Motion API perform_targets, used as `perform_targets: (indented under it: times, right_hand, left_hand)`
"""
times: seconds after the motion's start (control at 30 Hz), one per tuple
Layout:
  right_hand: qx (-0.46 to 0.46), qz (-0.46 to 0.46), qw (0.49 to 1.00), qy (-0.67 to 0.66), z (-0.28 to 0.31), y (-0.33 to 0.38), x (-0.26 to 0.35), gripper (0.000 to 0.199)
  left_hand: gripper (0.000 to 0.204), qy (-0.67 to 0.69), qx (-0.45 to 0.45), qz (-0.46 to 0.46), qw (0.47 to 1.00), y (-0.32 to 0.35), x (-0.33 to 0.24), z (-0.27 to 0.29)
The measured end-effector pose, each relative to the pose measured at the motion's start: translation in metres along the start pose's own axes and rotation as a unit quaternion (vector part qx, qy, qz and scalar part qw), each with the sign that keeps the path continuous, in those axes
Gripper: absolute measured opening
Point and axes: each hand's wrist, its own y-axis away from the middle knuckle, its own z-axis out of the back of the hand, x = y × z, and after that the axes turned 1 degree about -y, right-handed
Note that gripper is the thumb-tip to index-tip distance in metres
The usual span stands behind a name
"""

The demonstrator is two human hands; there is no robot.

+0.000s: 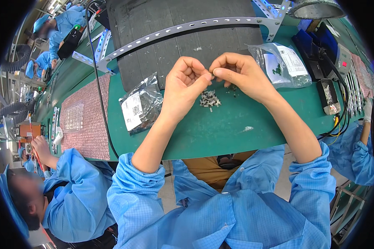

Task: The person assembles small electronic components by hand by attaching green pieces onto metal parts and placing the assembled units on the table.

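Observation:
My left hand and my right hand meet over the green bench mat, thumbs and forefingers pinched together. Between the fingertips is something tiny, too small to name. Just below them lies a loose pile of small silvery metal parts. A few tiny dark bits lie beneath my right hand. Left of my left wrist rests a dark, shiny plastic bag with a white label. Beyond my right hand is a clear plastic bag with a white label and small green pieces inside.
A perforated metal frame spans the back over a dark board. Pink bubble wrap with a clear tray lies left; a black cable crosses there. A small parts box stands right. Co-workers sit on both sides.

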Motion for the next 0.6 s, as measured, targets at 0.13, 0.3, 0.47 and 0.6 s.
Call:
perform_targets:
  times: [0.13, 0.3, 0.47, 0.6]
  right_hand:
    - [-0.016, 0.058, 0.995, 0.084, 0.002, 0.001, 0.004, 0.012]
    - [0.027, 0.053, 0.976, 0.208, 0.023, 0.004, 0.012, 0.01]
    - [0.068, 0.076, 0.937, 0.335, 0.036, 0.005, 0.005, 0.011]
    - [0.052, 0.099, 0.94, 0.321, 0.031, 0.003, 0.007, 0.011]
  left_hand:
    - [0.021, -0.018, -0.007, 0.014, 1.0, 0.0, -0.002, 0.002]
    - [0.017, -0.146, -0.012, 0.015, 0.989, -0.002, -0.006, 0.01]
    - [0.012, -0.387, 0.003, 0.007, 0.922, 0.001, -0.024, 0.027]
    - [0.009, -0.504, 0.075, -0.018, 0.86, 0.007, -0.037, 0.04]
